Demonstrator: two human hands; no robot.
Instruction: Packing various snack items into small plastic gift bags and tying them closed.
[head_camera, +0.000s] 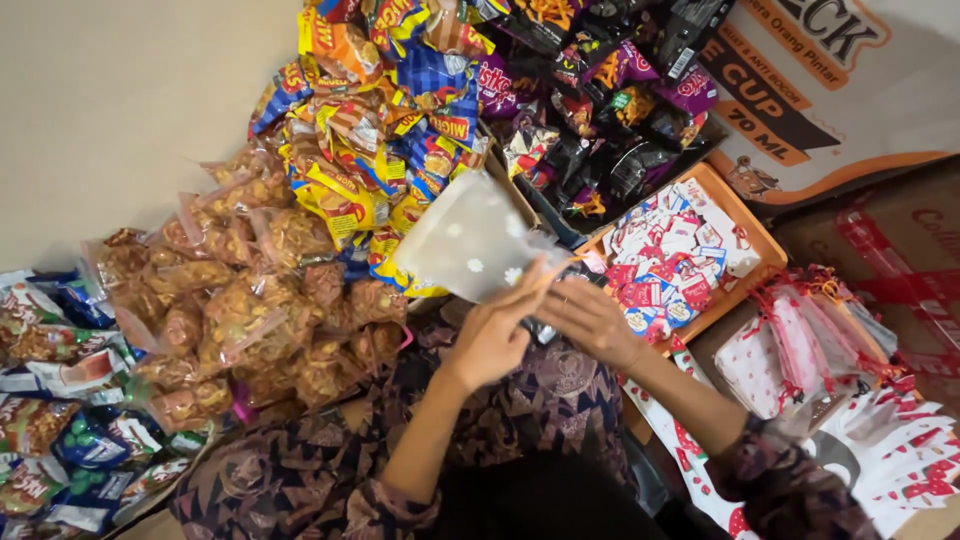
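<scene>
Heaped snack packets (330, 200) surround both hands; left hand (492, 338) and right hand (590, 320) are clamped on a translucent flower-printed plastic bag (470, 240).

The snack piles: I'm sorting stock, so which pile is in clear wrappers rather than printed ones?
The heap of clear packets with brown snacks, left of the left hand. The piles behind it are printed: orange-blue packets and dark packets.

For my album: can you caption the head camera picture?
Both hands hold a frosted flower-print bag above heaped snack packets.
</scene>
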